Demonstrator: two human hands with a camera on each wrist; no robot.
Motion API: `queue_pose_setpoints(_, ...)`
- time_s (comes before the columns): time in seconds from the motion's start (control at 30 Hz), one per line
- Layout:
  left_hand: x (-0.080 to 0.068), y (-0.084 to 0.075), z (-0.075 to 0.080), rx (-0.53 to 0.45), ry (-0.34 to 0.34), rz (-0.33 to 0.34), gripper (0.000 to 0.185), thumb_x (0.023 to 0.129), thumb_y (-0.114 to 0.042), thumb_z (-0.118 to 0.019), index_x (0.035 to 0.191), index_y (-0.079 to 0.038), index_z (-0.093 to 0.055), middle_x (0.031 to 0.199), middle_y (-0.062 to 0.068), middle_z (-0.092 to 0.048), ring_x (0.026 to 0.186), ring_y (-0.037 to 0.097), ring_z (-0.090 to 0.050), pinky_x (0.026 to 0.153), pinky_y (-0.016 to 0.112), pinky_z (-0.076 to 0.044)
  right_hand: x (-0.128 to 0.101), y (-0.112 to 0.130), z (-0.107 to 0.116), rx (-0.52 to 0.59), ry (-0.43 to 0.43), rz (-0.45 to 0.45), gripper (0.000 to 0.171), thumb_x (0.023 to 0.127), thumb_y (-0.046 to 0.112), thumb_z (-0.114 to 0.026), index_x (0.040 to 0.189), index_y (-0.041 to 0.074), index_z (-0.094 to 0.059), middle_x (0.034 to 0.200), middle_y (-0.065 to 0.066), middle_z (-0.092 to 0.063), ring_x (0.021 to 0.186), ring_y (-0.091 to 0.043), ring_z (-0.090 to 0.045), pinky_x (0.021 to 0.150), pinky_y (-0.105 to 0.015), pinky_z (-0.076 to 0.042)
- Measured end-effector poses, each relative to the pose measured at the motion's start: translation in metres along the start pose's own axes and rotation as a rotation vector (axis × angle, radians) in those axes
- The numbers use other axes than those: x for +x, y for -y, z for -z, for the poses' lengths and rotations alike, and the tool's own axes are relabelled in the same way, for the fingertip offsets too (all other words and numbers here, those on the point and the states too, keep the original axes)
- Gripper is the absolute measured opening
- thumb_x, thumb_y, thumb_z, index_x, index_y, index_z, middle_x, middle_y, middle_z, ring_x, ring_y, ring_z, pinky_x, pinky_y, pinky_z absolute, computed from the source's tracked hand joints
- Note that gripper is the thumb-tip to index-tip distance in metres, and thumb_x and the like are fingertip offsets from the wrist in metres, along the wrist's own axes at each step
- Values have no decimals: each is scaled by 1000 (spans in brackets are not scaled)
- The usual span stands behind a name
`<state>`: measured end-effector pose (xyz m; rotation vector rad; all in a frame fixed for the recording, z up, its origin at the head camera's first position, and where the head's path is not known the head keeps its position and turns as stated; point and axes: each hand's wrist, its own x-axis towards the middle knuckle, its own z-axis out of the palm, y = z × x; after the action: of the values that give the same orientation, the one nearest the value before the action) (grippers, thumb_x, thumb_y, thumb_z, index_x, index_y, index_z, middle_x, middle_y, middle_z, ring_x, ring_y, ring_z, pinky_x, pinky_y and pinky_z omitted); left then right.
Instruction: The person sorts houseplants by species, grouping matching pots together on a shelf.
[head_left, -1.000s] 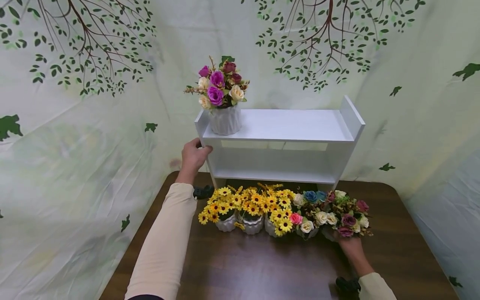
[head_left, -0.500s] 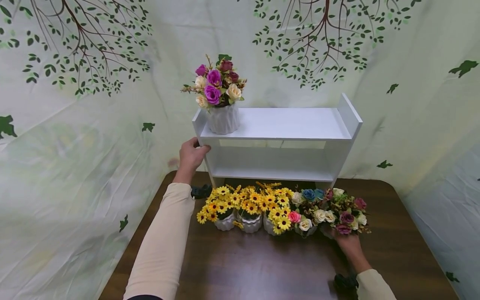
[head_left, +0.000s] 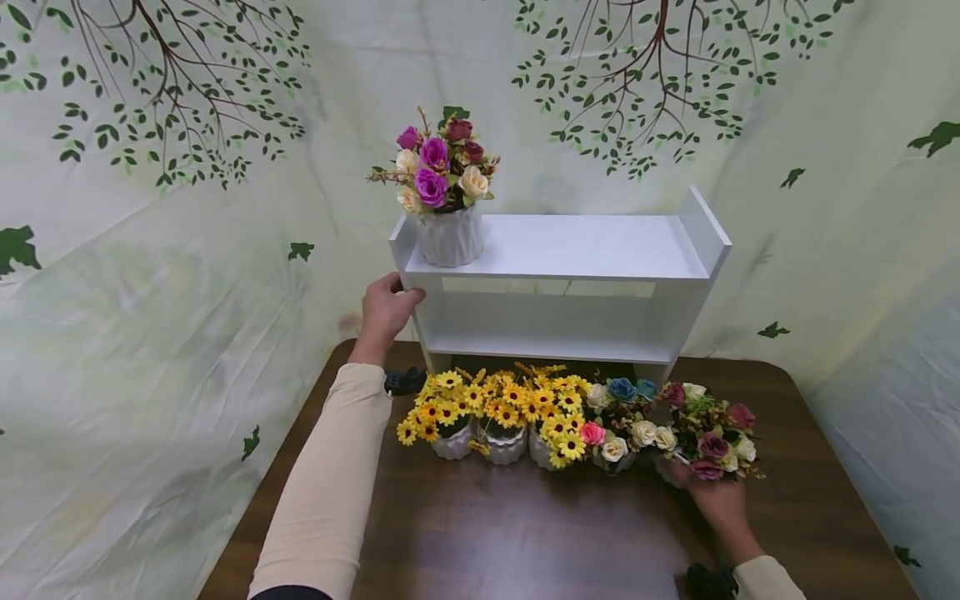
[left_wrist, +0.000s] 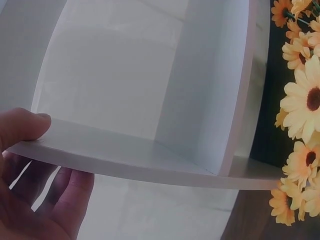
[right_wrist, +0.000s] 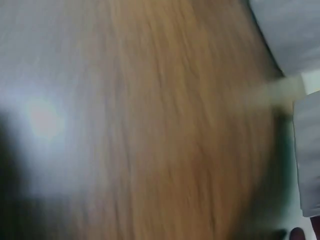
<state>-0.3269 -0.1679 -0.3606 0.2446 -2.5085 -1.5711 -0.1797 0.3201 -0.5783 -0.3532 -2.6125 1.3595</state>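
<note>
Presently, the pale pot with purple and cream artificial flowers (head_left: 712,446) is at the right end of a row at the brown wooden counter (head_left: 525,533). I judge that it is being taken; the next move calls for lifting it clear of its blue-and-pink-flowered neighbour (head_left: 614,451). The right hand (head_left: 720,502) seems curled round it, some fingers hidden. The left hand (head_left: 388,310), arm stretched, grips the white rectangular shelf (head_left: 577,246).

A left hand (left_wrist: 35,217) is gripping a white side panel (left_wrist: 145,175), thumb (left_wrist: 25,126) lying along its inner side, fingers (left_wrist: 75,200) reaching behind the outer side, a shelf board (left_wrist: 200,95) meeting the panel, yellow dark-centred flowers (left_wrist: 297,100) crowding the right edge, brown surface (left_wrist: 255,217) showing below
</note>
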Motion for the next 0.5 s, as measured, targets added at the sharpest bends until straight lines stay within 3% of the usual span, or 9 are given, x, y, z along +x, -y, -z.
queue_pose_setpoints(0.17, 0, 0, -2, 2, 9, 13, 45, 88, -18, -62, 130, -2, -61, 135, 19, -62, 121, 37, -59, 104, 53, -48, -5, 7, 29, 7, -15, -6, 100, 83, 28, -78, 158, 7, -15, 155, -24, -31, 143, -38, -30, 114, -58, -26)
queue_pose_setpoints(0.27, 2, 0, -2, 6, 6, 19, 45, 88, -19, -63, 131, -3, -61, 135, 18, -62, 121, 36, -59, 104, 52, -48, -9, 15, 43, 14, -66, 40, 95, 83, 25, -79, 157, 17, -20, 151, -4, -38, 141, -10, -33, 116, -28, -28)
queue_pose_setpoints(0.33, 3, 0, 0, 8, 8, 20, 45, 88, -19, -62, 131, -3, -61, 135, 18, -62, 121, 36, -59, 104, 52, -47, -10, 23, 51, 28, -87, 117, 88, 82, 20, -80, 153, 24, -27, 141, 15, -40, 130, 9, -32, 104, -10, -26)
queue_pose_setpoints(0.4, 3, -1, 0, 8, 7, 19, 45, 89, -19, -62, 131, -3, -61, 136, 18, -61, 122, 36, -59, 104, 52, -47, -11, 32, 60, 1, -87, 154, 85, 82, 20, -80, 149, 27, -30, 132, 28, -36, 120, 21, -28, 92, 0, -22)
queue_pose_setpoints(0.43, 2, -1, 1, 8, 9, 19, 45, 89, -18, -61, 131, -3, -61, 136, 18, -61, 122, 35, -59, 105, 52, -47, -11, 37, 65, -11, -78, 172, 83, 82, 20, -81, 148, 26, -32, 131, 28, -37, 118, 22, -27, 90, 1, -22)
queue_pose_setpoints(0.5, 1, -1, 0, 8, 14, 16, 45, 89, -18, -61, 131, -3, -60, 136, 18, -61, 122, 36, -58, 105, 52, -47, -13, 47, 75, -58, -40, 168, 83, 83, 23, -80, 149, 21, -30, 137, 17, -40, 127, 11, -31, 95, -5, -24)
